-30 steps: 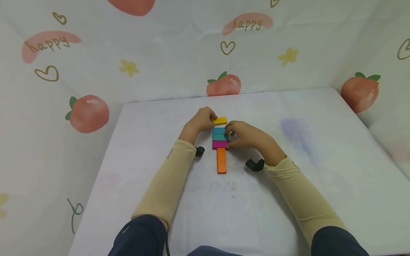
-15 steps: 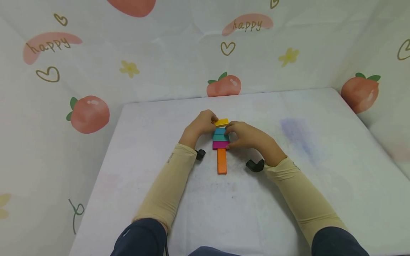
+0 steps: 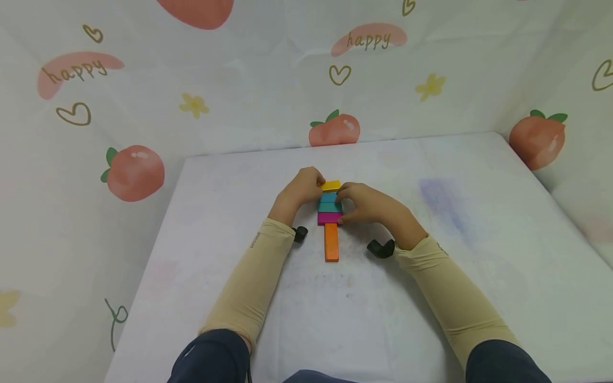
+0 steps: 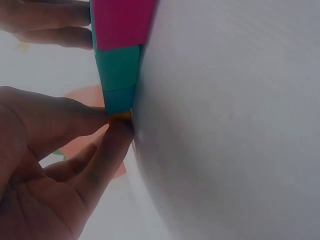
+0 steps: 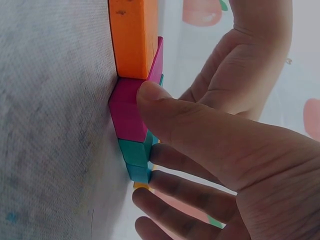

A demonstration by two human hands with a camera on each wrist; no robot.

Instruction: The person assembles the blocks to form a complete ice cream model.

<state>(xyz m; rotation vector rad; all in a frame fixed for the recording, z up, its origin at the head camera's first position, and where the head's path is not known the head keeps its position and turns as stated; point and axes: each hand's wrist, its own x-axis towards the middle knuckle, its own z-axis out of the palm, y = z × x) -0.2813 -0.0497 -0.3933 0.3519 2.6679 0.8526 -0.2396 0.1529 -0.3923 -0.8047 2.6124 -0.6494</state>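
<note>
My left hand [image 3: 304, 185] pinches the left end of a yellow block [image 3: 331, 185] between thumb and fingertips, right at the far side of the row. In front of it a blue block [image 3: 328, 197], a teal block [image 3: 329, 207] and a magenta block [image 3: 329, 218] lie side by side. An orange block [image 3: 331, 242] runs lengthwise toward the person from the magenta one. At the row's right ends is my right hand [image 5: 210, 135]: its thumb touches the magenta block's corner, and its extended fingers rest by the teal and blue ends. In the left wrist view, fingers mostly hide the yellow block.
The blocks lie on a white-covered table [image 3: 383, 308] with a faint purple stain [image 3: 442, 205] to the right. Behind it hangs a peach-patterned cloth [image 3: 258, 85]. Dark wrist cameras, one at the left wrist [image 3: 300, 234] and one at the right wrist [image 3: 381, 248], sit low near the tabletop.
The left hand has brought the yellow block slightly toward the person and to the right, up to the blue block, and straightened it. The right hand and other blocks stay nearly in place.
</note>
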